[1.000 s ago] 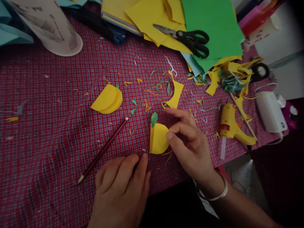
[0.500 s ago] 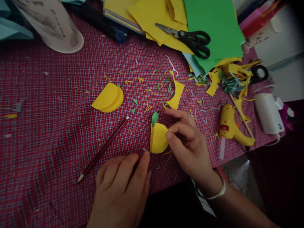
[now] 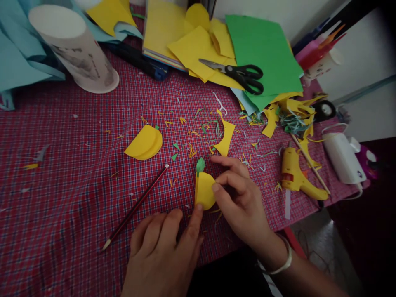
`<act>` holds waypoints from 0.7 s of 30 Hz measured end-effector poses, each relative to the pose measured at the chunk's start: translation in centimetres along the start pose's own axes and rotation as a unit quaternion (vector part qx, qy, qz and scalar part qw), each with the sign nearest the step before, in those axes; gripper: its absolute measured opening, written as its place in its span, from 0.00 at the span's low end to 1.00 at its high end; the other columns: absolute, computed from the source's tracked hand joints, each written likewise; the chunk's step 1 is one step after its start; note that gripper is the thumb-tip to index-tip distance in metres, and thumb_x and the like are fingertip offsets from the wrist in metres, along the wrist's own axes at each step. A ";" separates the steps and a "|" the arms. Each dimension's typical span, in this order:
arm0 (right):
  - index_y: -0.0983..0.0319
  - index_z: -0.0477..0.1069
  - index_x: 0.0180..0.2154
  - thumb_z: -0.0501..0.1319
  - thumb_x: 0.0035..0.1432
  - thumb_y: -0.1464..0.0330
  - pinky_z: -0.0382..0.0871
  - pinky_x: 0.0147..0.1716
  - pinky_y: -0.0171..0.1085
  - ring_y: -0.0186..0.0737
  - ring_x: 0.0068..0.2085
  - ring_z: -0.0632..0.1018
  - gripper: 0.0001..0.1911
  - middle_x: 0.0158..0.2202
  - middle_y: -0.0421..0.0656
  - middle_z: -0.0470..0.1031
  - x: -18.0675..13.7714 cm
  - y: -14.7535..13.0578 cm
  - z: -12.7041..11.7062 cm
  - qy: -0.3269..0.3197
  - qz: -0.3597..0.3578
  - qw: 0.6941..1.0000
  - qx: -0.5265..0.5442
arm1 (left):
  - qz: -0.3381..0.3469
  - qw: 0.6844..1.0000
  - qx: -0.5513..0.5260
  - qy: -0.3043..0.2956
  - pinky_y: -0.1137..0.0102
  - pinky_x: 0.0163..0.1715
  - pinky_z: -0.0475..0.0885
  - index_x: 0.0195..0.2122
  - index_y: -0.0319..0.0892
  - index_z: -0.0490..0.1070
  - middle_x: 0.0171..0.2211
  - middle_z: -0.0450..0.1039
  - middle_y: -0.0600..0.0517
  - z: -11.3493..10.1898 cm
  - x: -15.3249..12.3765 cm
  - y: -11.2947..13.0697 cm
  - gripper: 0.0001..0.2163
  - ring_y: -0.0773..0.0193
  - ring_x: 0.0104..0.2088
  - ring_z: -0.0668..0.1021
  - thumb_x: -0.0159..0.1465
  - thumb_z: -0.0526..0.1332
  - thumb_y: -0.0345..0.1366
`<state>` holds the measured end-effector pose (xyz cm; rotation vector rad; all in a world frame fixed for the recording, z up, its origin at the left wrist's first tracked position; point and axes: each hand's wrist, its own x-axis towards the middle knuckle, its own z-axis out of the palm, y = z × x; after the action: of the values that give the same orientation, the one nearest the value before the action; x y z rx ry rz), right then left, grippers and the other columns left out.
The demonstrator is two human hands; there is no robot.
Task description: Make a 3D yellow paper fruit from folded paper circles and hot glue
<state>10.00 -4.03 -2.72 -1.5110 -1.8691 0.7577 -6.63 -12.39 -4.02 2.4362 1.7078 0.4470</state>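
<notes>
A folded yellow paper piece (image 3: 204, 190) with a small green paper leaf (image 3: 200, 165) at its top sits low in the middle. My right hand (image 3: 244, 202) pinches its right edge between thumb and fingertips. The index fingertip of my left hand (image 3: 163, 247) rests on the lower edge of that piece, while its other fingers lie bent on the cloth. Up and to the left is a second folded yellow piece (image 3: 144, 142), with a bit of green at its upper edge. A dark red pencil (image 3: 136, 206) lies slanted between it and my left hand.
Black-handled scissors (image 3: 244, 76) rest on yellow and green sheets (image 3: 266, 53). Paper scraps (image 3: 225, 136) litter the checked cloth (image 3: 77, 185). A yellow glue gun (image 3: 292, 171) and a white device (image 3: 343, 159) are at the right. A paper cup (image 3: 83, 57) stands at upper left.
The camera has tilted up, so more of the back shows. My left index fingertip has moved from beside the folded yellow piece onto its lower edge. My right hand keeps its pinch.
</notes>
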 end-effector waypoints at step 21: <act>0.59 0.64 0.24 0.59 0.49 0.78 0.61 0.54 0.52 0.47 0.56 0.69 0.09 0.52 0.46 0.71 0.2 0.0 0.5 0.025 0.024 0.999 -0.022 | 0.004 1.000 0.016 0.008 0.62 0.41 0.60 0.54 0.51 0.70 0.39 0.72 0.51 0.1 -0.1 -0.3 0.15 0.57 0.40 0.69 0.66 0.55 0.37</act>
<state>9.58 -3.90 -3.08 -1.5931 -1.8283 0.6981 -6.88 -12.42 -4.25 2.4693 1.7258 0.4452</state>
